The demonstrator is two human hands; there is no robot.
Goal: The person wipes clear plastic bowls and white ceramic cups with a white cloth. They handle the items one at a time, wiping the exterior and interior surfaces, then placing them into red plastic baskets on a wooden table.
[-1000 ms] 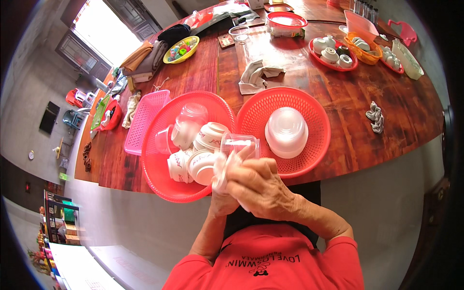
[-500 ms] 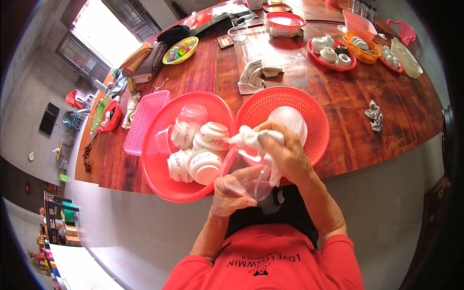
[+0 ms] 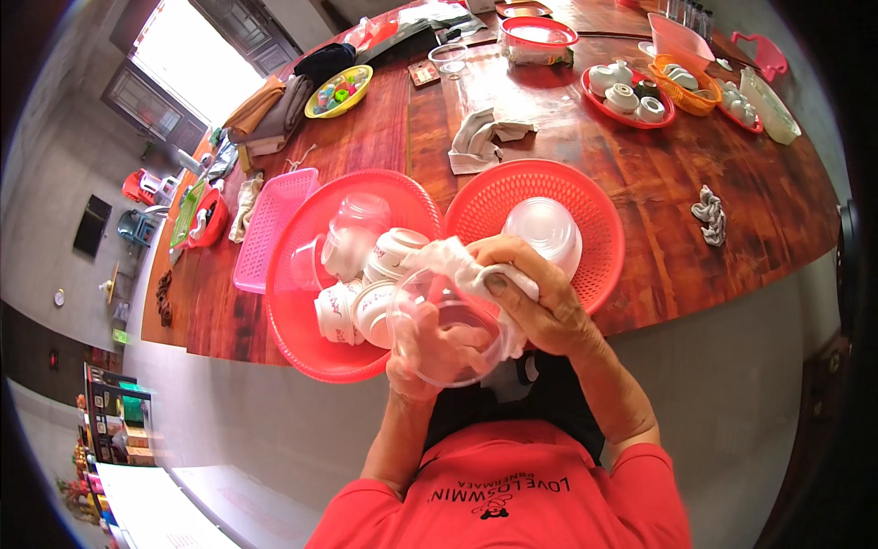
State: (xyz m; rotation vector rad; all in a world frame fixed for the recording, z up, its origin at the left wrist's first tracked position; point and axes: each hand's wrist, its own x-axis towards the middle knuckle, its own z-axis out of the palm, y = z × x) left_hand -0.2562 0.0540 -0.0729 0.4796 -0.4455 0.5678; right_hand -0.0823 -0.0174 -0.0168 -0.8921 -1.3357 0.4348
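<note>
A single head-worn fisheye view looks steeply down from above the person's chest, so the red printed shirt (image 3: 512, 494) fills the lower edge and both forearms rise from it toward the centre. It faces forward across the long reddish-brown wooden worktop (image 3: 640, 183), whose straight edges bow toward the dark round rim of the picture. The round red perforated plastic basket (image 3: 585, 197) sits close under the lens, while the bright window (image 3: 183, 64) lies far off at upper left.
</note>
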